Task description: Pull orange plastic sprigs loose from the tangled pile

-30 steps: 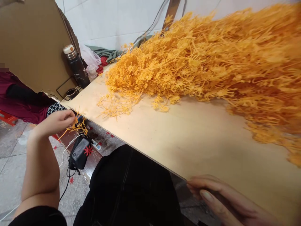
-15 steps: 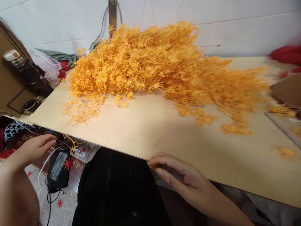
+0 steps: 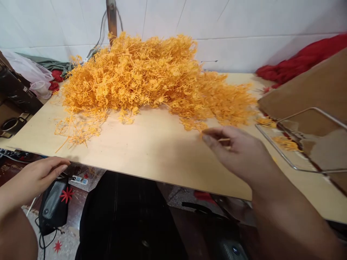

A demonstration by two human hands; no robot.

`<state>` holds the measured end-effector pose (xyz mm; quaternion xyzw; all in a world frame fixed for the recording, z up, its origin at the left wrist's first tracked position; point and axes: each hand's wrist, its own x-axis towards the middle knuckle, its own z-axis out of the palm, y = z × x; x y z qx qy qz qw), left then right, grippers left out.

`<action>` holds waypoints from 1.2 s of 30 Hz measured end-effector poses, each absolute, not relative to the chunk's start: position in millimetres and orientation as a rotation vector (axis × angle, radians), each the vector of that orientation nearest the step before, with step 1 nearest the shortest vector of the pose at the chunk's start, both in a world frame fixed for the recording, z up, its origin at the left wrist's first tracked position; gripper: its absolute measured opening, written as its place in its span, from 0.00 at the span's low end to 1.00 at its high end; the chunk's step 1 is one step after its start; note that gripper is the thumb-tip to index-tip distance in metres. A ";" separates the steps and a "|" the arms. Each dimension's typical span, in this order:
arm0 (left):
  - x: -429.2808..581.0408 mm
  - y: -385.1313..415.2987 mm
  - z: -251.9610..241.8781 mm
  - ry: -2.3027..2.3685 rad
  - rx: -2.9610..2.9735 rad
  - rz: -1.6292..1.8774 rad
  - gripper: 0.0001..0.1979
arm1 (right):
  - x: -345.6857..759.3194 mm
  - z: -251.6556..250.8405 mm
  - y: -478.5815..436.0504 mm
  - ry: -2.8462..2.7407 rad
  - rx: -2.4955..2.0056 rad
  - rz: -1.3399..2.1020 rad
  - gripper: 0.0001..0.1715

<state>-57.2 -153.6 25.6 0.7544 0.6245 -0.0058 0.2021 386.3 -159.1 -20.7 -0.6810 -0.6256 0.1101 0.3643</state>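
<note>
A large heap of orange artificial flower sprigs [image 3: 130,79] lies across the back of the pale table [image 3: 141,144]. My right hand [image 3: 233,151] reaches over the table at the heap's front right edge. Its thumb and fingertips pinch a small orange end of a sprig there. At the table's front left edge is my left hand [image 3: 46,171], palm down, fingers together and thumb close beneath them; nothing shows in it. A few thin loose sprigs [image 3: 78,131] lie at the heap's front left.
At right stand a brown cardboard piece [image 3: 306,86] and a bent metal wire frame [image 3: 284,157], with red material [image 3: 298,63] behind. A dark bottle [image 3: 18,86] and a cup [image 3: 12,124] are at left. Below the edge hangs a black speaker-like box [image 3: 54,206].
My right hand has risen from the table's front edge to the heap and closed on a sprig end. The sprig hanging beside my left fingertips no longer shows there. The view has turned right.
</note>
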 end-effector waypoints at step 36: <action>248.0 -44.1 -31.6 0.794 0.778 0.740 0.06 | 326.5 -24.3 -136.9 -1.765 -2.060 0.130 0.19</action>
